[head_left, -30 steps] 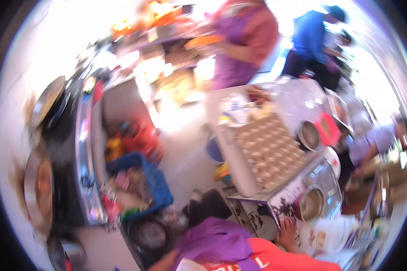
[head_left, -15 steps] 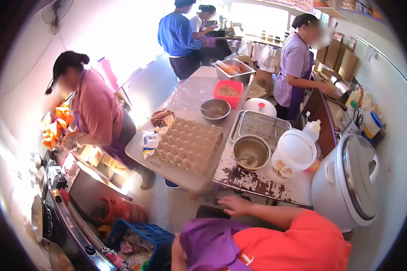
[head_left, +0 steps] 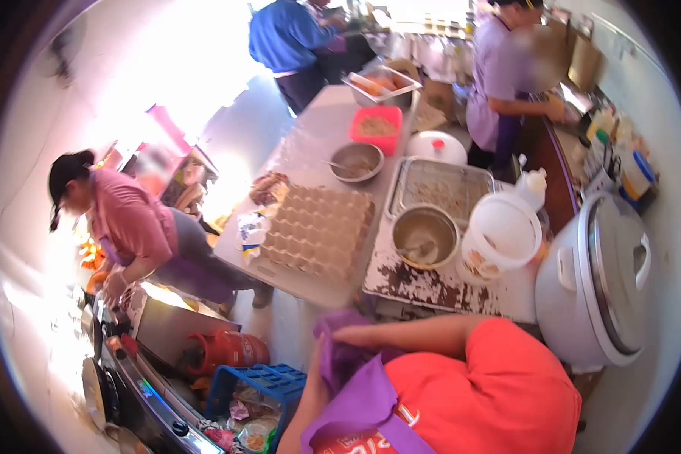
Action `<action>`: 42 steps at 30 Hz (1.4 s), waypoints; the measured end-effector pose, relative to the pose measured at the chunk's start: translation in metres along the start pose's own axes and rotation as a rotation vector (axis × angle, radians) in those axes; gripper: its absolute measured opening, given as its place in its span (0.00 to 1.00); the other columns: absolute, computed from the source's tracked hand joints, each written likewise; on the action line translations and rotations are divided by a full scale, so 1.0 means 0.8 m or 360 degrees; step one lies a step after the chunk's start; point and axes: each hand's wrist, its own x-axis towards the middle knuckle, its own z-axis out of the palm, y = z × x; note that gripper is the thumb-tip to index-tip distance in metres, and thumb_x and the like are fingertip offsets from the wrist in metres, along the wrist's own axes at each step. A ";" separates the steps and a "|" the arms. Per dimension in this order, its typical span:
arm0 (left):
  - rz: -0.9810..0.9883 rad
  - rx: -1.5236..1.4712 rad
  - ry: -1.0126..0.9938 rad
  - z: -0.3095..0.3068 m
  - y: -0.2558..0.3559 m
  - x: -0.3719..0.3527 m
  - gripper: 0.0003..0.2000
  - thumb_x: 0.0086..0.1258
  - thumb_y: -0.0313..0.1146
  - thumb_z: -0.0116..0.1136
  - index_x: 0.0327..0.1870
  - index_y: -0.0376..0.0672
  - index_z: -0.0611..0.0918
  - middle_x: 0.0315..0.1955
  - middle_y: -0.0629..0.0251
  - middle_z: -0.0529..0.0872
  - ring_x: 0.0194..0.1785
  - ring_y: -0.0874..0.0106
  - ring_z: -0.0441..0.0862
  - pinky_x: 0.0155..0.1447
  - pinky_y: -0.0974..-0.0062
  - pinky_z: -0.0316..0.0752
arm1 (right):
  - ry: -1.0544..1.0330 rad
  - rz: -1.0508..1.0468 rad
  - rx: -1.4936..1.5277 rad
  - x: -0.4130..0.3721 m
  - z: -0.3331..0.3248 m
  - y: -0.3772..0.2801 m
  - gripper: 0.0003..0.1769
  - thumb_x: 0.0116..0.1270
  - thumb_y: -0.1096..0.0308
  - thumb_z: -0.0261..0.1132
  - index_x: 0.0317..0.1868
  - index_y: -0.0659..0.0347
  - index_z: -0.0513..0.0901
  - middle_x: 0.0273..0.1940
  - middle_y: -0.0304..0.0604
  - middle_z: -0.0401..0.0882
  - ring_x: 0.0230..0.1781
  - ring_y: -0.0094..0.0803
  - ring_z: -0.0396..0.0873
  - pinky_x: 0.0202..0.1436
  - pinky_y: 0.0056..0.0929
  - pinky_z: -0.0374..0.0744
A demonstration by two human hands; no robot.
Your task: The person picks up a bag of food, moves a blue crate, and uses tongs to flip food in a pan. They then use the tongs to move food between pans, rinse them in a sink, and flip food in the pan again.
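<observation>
The purple apron (head_left: 356,393) over a red shirt is lifted and bunched at its lower edge. My right hand (head_left: 353,336) reaches across from the right and is closed on the bunched cloth. On the left, my left hand (head_left: 322,342) is closed on the same cloth, which covers most of its fingers. Both hands are close together, just below the front edge of the table (head_left: 303,295). A cardboard egg tray (head_left: 318,231) lies on that table beyond them, with a white and blue packet (head_left: 251,231) beside it.
Metal bowls (head_left: 425,236), a white bucket (head_left: 501,231) and a large lidded pot (head_left: 613,280) stand on the right. A blue crate (head_left: 280,382), red gas cylinder (head_left: 231,349) and stove (head_left: 155,401) are low left. Co-workers stand left (head_left: 136,219), back and right (head_left: 495,91).
My right hand has moved left from beside the table edge onto the apron, and the cloth is now lifted. The left co-worker leans lower over the stove. The view has shifted.
</observation>
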 end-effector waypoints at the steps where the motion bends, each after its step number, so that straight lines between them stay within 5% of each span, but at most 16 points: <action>1: -0.0087 -0.0005 0.0003 -0.001 0.007 0.002 0.27 0.73 0.59 0.44 0.53 0.42 0.76 0.47 0.55 0.81 0.50 0.62 0.81 0.56 0.62 0.77 | -0.0139 -0.0240 -0.0533 0.021 -0.010 0.006 0.23 0.68 0.54 0.55 0.51 0.66 0.80 0.48 0.48 0.81 0.49 0.35 0.78 0.55 0.34 0.74; 2: -0.0150 -0.0004 0.0043 0.003 0.012 0.002 0.27 0.72 0.59 0.44 0.53 0.42 0.76 0.47 0.55 0.81 0.49 0.62 0.81 0.55 0.61 0.77 | -0.0199 -0.0526 -0.1042 0.042 -0.019 0.013 0.24 0.68 0.55 0.54 0.48 0.70 0.80 0.45 0.53 0.82 0.47 0.38 0.80 0.53 0.36 0.75; 6: -0.0157 0.0180 0.0593 0.059 0.022 -0.017 0.31 0.66 0.65 0.48 0.51 0.43 0.76 0.43 0.55 0.81 0.44 0.60 0.83 0.49 0.60 0.80 | -0.0192 -0.0343 -0.1310 0.013 0.003 -0.028 0.22 0.68 0.57 0.52 0.40 0.72 0.80 0.37 0.63 0.82 0.38 0.52 0.81 0.46 0.44 0.77; 10: -0.0173 0.0194 0.0475 0.064 0.033 -0.010 0.26 0.71 0.58 0.47 0.52 0.42 0.77 0.43 0.55 0.82 0.46 0.62 0.83 0.50 0.61 0.80 | -0.0247 -0.0684 -0.1482 0.005 -0.008 -0.022 0.19 0.67 0.60 0.52 0.34 0.71 0.79 0.33 0.63 0.81 0.34 0.58 0.80 0.40 0.49 0.77; 17: 0.0146 0.0109 0.0193 0.136 0.020 -0.026 0.21 0.78 0.49 0.38 0.59 0.42 0.74 0.53 0.59 0.79 0.52 0.65 0.81 0.56 0.67 0.78 | -0.0077 -0.0562 -0.1817 -0.036 -0.056 -0.051 0.16 0.64 0.61 0.56 0.43 0.66 0.79 0.39 0.58 0.80 0.42 0.53 0.80 0.47 0.47 0.78; 20: 0.0075 0.0034 0.0398 0.014 0.010 0.058 0.22 0.79 0.49 0.37 0.60 0.42 0.72 0.52 0.60 0.79 0.52 0.65 0.81 0.55 0.69 0.78 | 0.0618 -0.1810 -0.1289 -0.005 -0.081 -0.029 0.17 0.65 0.59 0.58 0.48 0.62 0.80 0.40 0.49 0.81 0.44 0.47 0.81 0.49 0.40 0.79; 24: 0.0179 -0.0549 -0.0256 -0.056 0.009 0.102 0.17 0.79 0.46 0.35 0.52 0.46 0.74 0.45 0.64 0.82 0.46 0.72 0.83 0.49 0.73 0.81 | -0.0454 0.0020 0.1530 0.023 -0.083 -0.022 0.16 0.72 0.62 0.52 0.53 0.59 0.77 0.44 0.40 0.82 0.46 0.31 0.81 0.50 0.29 0.80; 25: 0.0185 -0.0335 0.0047 -0.043 0.013 0.092 0.16 0.79 0.45 0.35 0.46 0.48 0.76 0.38 0.68 0.83 0.40 0.74 0.84 0.44 0.75 0.81 | -0.0237 0.0149 0.1356 0.035 -0.078 -0.010 0.16 0.73 0.64 0.48 0.52 0.60 0.78 0.43 0.41 0.82 0.46 0.28 0.81 0.51 0.28 0.79; 28: 0.0170 -0.0282 -0.0414 -0.027 0.015 0.083 0.15 0.78 0.45 0.38 0.45 0.46 0.77 0.36 0.68 0.82 0.40 0.74 0.83 0.43 0.77 0.81 | -0.0144 -0.0061 0.0595 0.059 -0.075 0.028 0.16 0.73 0.64 0.49 0.52 0.61 0.78 0.42 0.41 0.83 0.45 0.28 0.82 0.51 0.27 0.79; 32: 0.0065 -0.0105 0.0686 0.008 0.027 0.074 0.20 0.77 0.48 0.40 0.49 0.41 0.79 0.45 0.56 0.84 0.47 0.63 0.82 0.50 0.69 0.79 | -0.0123 -0.0603 -0.0476 0.057 -0.078 0.057 0.16 0.71 0.68 0.49 0.51 0.66 0.78 0.44 0.43 0.83 0.45 0.30 0.83 0.52 0.29 0.79; 33: 0.0155 -0.0132 0.0543 -0.028 0.024 0.076 0.23 0.76 0.51 0.43 0.54 0.40 0.78 0.49 0.54 0.82 0.50 0.60 0.80 0.53 0.64 0.77 | -0.0115 -0.0470 -0.0414 0.041 -0.080 0.040 0.15 0.69 0.70 0.50 0.49 0.66 0.79 0.44 0.44 0.84 0.46 0.29 0.83 0.53 0.30 0.79; 35: 0.0446 0.0972 0.0760 -0.003 0.033 0.051 0.23 0.75 0.52 0.45 0.54 0.39 0.78 0.50 0.54 0.82 0.50 0.58 0.80 0.54 0.62 0.75 | 0.0032 -0.0388 -0.0498 0.018 -0.088 0.021 0.14 0.68 0.70 0.52 0.48 0.65 0.80 0.43 0.46 0.85 0.46 0.30 0.83 0.53 0.30 0.80; 36: 0.0574 0.1508 0.0940 0.001 0.040 0.031 0.24 0.75 0.52 0.46 0.55 0.38 0.78 0.50 0.54 0.82 0.50 0.58 0.80 0.55 0.61 0.74 | 0.0263 -0.0752 -0.0912 0.024 -0.104 0.038 0.12 0.65 0.70 0.57 0.47 0.63 0.82 0.43 0.47 0.84 0.45 0.33 0.83 0.51 0.32 0.80; 37: 0.1106 0.2509 0.1090 -0.035 0.044 0.019 0.24 0.72 0.51 0.53 0.55 0.38 0.78 0.48 0.53 0.82 0.49 0.55 0.80 0.55 0.59 0.72 | 0.0382 -0.0794 -0.1077 0.029 -0.121 0.051 0.13 0.62 0.71 0.60 0.47 0.62 0.82 0.42 0.49 0.84 0.44 0.40 0.83 0.50 0.33 0.80; 40: 0.1074 0.3326 0.1258 -0.093 0.045 -0.086 0.24 0.68 0.52 0.56 0.53 0.40 0.79 0.47 0.54 0.82 0.50 0.55 0.79 0.57 0.60 0.70 | 0.0512 -0.1035 -0.1841 0.012 -0.164 0.056 0.15 0.54 0.75 0.58 0.43 0.61 0.82 0.36 0.51 0.79 0.41 0.49 0.78 0.47 0.43 0.78; 42: 0.0490 0.3307 0.1446 -0.135 0.016 -0.169 0.19 0.65 0.50 0.59 0.48 0.44 0.82 0.44 0.58 0.83 0.53 0.58 0.78 0.59 0.54 0.67 | 0.0197 -0.1288 -0.2106 0.001 -0.168 0.048 0.14 0.52 0.75 0.61 0.42 0.61 0.82 0.40 0.48 0.80 0.48 0.47 0.76 0.53 0.41 0.76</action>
